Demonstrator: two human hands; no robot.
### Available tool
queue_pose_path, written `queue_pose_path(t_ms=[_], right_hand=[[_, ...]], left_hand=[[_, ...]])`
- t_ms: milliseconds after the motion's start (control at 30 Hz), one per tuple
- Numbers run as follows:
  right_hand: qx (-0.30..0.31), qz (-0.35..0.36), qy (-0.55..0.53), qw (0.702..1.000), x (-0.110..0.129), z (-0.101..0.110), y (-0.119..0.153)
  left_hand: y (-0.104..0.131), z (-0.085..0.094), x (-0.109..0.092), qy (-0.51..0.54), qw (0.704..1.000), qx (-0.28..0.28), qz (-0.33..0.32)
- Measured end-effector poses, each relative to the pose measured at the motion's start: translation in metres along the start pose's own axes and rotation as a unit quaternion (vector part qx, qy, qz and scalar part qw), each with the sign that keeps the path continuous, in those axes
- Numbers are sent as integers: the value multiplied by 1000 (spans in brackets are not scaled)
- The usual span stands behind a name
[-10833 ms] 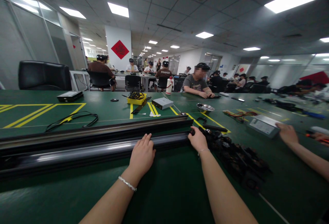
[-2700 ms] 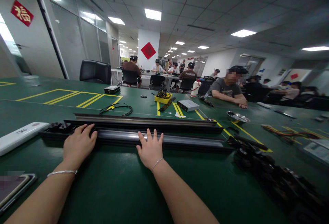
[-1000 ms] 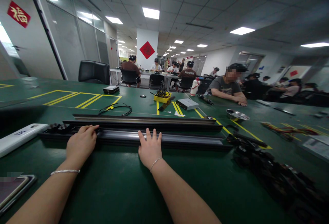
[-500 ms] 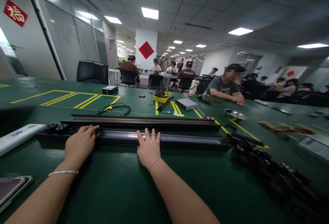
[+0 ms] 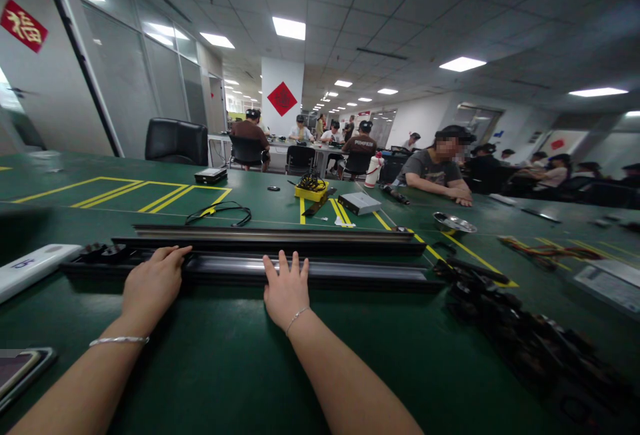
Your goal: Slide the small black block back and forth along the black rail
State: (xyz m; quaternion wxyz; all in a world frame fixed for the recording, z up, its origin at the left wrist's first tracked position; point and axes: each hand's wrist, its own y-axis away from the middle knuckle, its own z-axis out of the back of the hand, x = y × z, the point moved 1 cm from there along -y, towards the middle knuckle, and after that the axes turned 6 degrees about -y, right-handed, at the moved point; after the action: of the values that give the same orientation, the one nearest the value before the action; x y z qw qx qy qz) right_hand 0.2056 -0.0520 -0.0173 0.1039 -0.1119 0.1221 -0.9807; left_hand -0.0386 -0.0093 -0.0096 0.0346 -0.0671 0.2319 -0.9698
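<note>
A long black rail [image 5: 350, 274] with a shiny grey channel lies across the green table in front of me. My left hand [image 5: 154, 283] is closed over its left part, fingers together and bent across it; the thumb is hidden. Small black blocks [image 5: 111, 249] sit at the rail's left end. Spread fingers of my right hand [image 5: 287, 286] rest on the middle of the same rail, palm down. Just behind, a second long black rail [image 5: 340, 246] lies parallel.
On the left lie a white numbered case [image 5: 35, 270] and a phone [image 5: 20, 372]. A dark heap of parts [image 5: 525, 335] is at right, near a metal bowl [image 5: 454, 223]. Beyond the rails are a black cable [image 5: 243, 214], a yellow box [image 5: 311, 192] and a seated person [image 5: 435, 168].
The view has shifted slightly, so everything sits a little further left. Both hands keep their places on the rail.
</note>
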Motion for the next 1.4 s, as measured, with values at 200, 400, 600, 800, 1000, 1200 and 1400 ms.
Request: queue_pose_path(t_ms=[200, 400, 600, 800, 1000, 1200, 1400], right_hand=[[4, -3, -1, 1000, 0, 0, 0], [-2, -1, -3, 1000, -1, -1, 0], [-4, -2, -1, 1000, 0, -1, 0], [5, -1, -1, 1000, 0, 1, 0], [-7, 0, -3, 1000, -1, -2, -1], [-15, 4, -7, 1000, -2, -4, -1], [-18, 3, -6, 1000, -2, -5, -1]], left_hand=[[-2, 0, 0, 9, 1000, 17, 11], [-2, -2, 0, 8, 1000, 6, 7], [-3, -4, 1, 14, 1000, 18, 13], [-4, -5, 1, 19, 999, 23, 17], [-3, -3, -1, 25, 999, 27, 14], [-3, 2, -3, 48, 997, 60, 19], [-3, 1, -3, 27, 998, 58, 10]])
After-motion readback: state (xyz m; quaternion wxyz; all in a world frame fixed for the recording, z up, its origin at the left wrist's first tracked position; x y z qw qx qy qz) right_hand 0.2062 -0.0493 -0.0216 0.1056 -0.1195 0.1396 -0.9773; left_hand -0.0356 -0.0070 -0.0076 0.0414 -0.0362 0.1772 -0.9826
